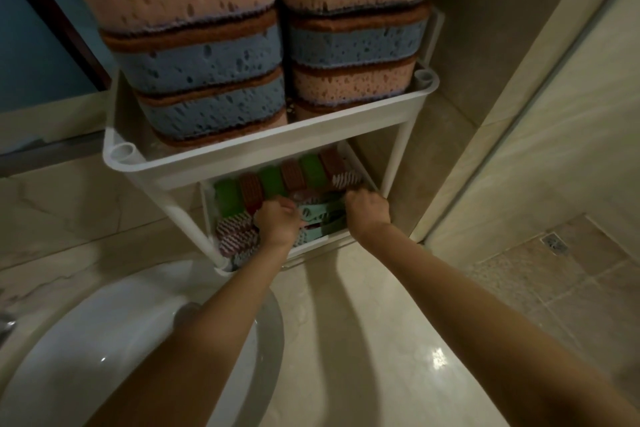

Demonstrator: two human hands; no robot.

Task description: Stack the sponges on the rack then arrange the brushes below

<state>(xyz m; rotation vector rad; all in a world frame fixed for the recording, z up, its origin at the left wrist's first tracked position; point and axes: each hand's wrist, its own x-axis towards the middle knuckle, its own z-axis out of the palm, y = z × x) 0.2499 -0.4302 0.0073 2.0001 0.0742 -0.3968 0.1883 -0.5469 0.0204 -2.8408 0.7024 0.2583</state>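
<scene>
Arranging brushes (294, 177) in lower tray (318, 244), frame centre | left hand (277, 220), right hand (367, 206) curled among them, grip unclear, likely squaring rows | sponges (207, 59) stacked atop rack (263, 149), upper frame

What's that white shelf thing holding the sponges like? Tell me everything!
The white plastic rack stands upright on a glossy pale surface. It has two trays joined by thin round legs, with hollow post sockets at the upper corners. Two stacks of pink and blue sponges fill the upper tray; green, brown and striped brushes lie in the lower one, where the left hand and right hand reach in.
</scene>
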